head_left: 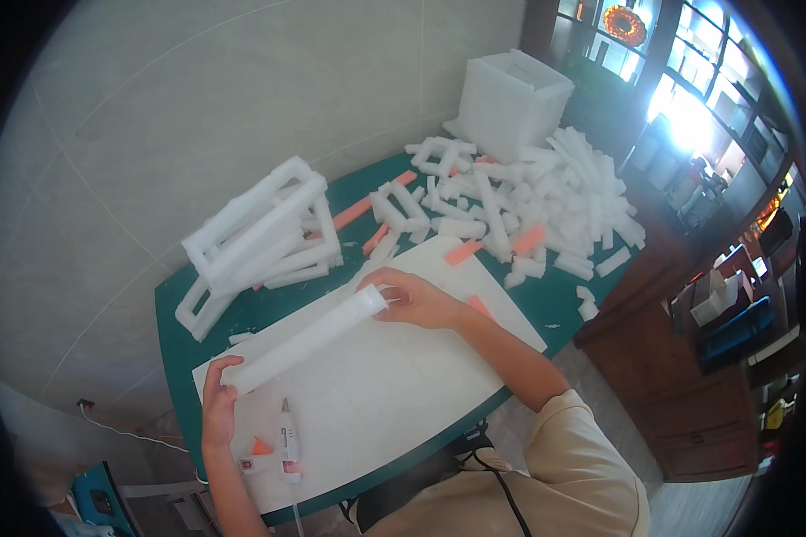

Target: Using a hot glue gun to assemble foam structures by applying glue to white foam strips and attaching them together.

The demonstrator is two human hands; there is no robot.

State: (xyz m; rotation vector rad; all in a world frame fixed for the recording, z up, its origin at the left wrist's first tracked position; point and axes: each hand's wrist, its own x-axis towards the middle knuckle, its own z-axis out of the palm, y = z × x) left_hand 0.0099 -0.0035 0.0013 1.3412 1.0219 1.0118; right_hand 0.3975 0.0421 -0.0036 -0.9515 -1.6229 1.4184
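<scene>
A long white foam bar (304, 340) slants across the white board, its right end higher in the picture than its left. My left hand (218, 403) is closed on the lower left end, thumb and fingers around it. At the upper right end my right hand (414, 300) grips the bar, its fingertips partly hidden by it. A white glue gun (289, 443) lies on the board beside my left forearm, nozzle pointing away from me. Next to it are a small orange piece (261, 446) and a small white block with a dark mark (248, 464).
The white board (403, 394) rests on a green table (175, 313). Several foam frames (260, 224) are stacked at the left. A heap of foam pieces (546, 197) with orange strips (352, 212) covers the far right, before a white foam box (515, 103). Wooden cabinets (681, 394) stand at right.
</scene>
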